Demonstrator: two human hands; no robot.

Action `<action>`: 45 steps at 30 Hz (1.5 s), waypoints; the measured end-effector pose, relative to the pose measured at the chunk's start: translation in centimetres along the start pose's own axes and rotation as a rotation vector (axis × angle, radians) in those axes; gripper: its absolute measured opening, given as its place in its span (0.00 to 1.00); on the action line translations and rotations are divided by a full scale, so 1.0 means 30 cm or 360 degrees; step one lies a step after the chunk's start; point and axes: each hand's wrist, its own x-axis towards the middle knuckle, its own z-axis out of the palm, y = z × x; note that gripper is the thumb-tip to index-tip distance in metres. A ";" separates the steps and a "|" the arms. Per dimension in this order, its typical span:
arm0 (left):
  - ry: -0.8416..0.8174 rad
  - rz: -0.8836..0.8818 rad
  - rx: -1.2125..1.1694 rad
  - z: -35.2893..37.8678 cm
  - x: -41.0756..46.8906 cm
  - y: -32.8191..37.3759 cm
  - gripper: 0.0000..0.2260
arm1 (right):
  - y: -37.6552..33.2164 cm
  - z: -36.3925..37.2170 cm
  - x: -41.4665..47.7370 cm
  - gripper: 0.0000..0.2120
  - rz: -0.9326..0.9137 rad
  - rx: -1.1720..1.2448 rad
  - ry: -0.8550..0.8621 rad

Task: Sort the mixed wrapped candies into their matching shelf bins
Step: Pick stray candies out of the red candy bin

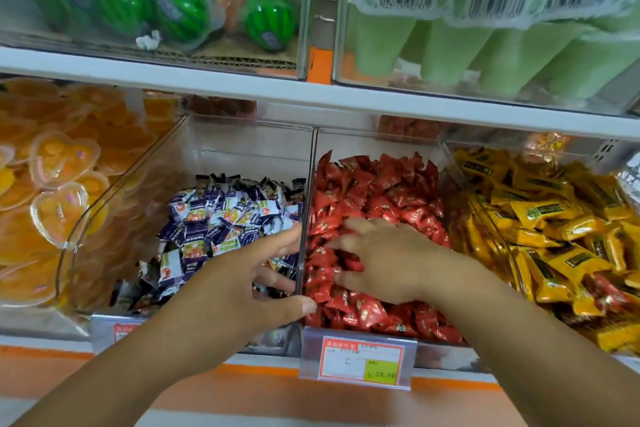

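The right hand (391,263) lies palm down on the heap of red candies (377,184) in the middle bin, its fingers spread and bent into the pile; they are blurred, and I cannot tell whether they pinch a piece. The left hand (239,284) is open and holds nothing. It straddles the clear divider (309,166), with its fingers stretched over the purple-and-white candies (221,211) in the bin to the left and its thumb on the red side near the front edge. Yellow candies (540,218) fill the bin to the right, with a few red pieces among them near the front. A price tag (360,360) hangs below the red bin. Heart-shaped jelly cups (59,163) sit at far left.
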 end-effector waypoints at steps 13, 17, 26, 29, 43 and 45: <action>0.0033 -0.0002 -0.0025 -0.002 0.002 -0.007 0.34 | 0.012 -0.162 0.242 0.37 0.0216 0.0188 0.0365; 0.0025 0.0002 0.0002 -0.003 0.003 0.008 0.34 | 0.009 -0.073 0.211 0.36 0.0101 0.0295 0.0164; 0.0031 -0.0050 0.0011 0.001 -0.007 0.026 0.34 | 0.041 -0.036 -0.066 0.25 -0.0021 -0.0236 0.0071; 0.0020 -0.0021 0.0008 0.003 -0.011 0.028 0.34 | 0.051 -0.073 -0.098 0.28 0.0052 -0.0211 -0.0139; 0.0004 -0.0016 0.0032 -0.002 -0.011 0.031 0.33 | 0.071 -0.063 0.296 0.21 0.0269 0.0404 0.0444; 0.0007 -0.0006 0.0033 -0.001 -0.008 0.031 0.33 | 0.083 -0.073 0.266 0.20 0.0263 0.0607 0.0496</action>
